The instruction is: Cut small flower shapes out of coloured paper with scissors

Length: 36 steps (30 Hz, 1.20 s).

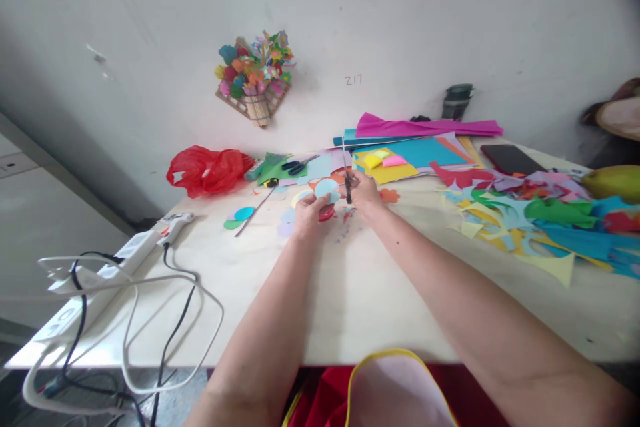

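A light blue paper circle (326, 189) is pinched in my left hand (308, 212), above the middle of the table. My right hand (364, 192) is closed around the handles of a pair of scissors (347, 170), whose blades point up and away, just right of the circle. Under and beside my hands lie pale paper pieces (287, 221), a red round object (326, 213) and tiny scraps (345, 217). An orange paper flower (389, 195) rests right of my right hand. Blue and green circles (244, 213) lie to the left.
Paper offcuts (530, 213) cover the table's right side, near a phone (513, 159). Coloured sheets (425, 152), dark scissors (295, 166) and a red plastic bag (207, 170) stand along the back. A power strip (100, 287) with loose cables is at left.
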Each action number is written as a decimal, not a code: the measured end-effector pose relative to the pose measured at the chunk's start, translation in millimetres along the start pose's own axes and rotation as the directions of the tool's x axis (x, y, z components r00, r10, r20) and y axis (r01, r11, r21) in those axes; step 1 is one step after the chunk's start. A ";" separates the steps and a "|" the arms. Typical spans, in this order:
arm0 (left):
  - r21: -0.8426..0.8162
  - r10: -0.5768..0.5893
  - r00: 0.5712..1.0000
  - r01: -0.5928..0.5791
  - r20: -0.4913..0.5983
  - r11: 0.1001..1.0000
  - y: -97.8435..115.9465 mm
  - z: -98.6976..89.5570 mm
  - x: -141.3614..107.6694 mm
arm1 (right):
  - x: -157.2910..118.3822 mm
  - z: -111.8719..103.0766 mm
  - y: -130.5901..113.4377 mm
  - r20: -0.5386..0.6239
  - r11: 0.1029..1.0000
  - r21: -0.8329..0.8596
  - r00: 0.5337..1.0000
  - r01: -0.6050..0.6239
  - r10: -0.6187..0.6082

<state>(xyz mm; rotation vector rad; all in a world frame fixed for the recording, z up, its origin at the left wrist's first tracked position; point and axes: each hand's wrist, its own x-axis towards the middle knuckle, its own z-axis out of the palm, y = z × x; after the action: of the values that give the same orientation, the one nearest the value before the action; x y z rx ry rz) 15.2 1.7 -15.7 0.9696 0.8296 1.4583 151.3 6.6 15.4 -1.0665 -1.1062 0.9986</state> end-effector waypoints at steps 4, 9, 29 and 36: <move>0.024 -0.061 0.996 0.059 0.061 0.998 1.8 -2.8 -0.2 | 2.5 -6.5 -2.1 0.073 1.000 -0.027 0.997 0.008 -0.006; 0.086 -0.128 0.977 0.115 0.170 0.990 3.7 -7.6 -1.8 | 1.4 -12.6 -6.7 0.143 1.000 -0.025 0.990 -0.016 0.019; 0.067 -0.017 0.992 0.008 0.123 0.998 5.5 -11.3 2.8 | -1.1 -27.1 -11.0 0.362 0.996 -0.051 0.928 -0.074 0.088; 0.003 -0.006 0.996 0.005 0.087 1.000 12.9 -11.8 0.1 | -4.5 -34.6 -18.5 0.536 0.989 -0.138 0.835 -0.057 0.123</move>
<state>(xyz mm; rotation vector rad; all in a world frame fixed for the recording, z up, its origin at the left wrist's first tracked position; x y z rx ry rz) -0.8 0.8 -8.9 1.0255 0.7704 1.4002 186.1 -6.6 28.6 -0.9539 -1.6038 1.3789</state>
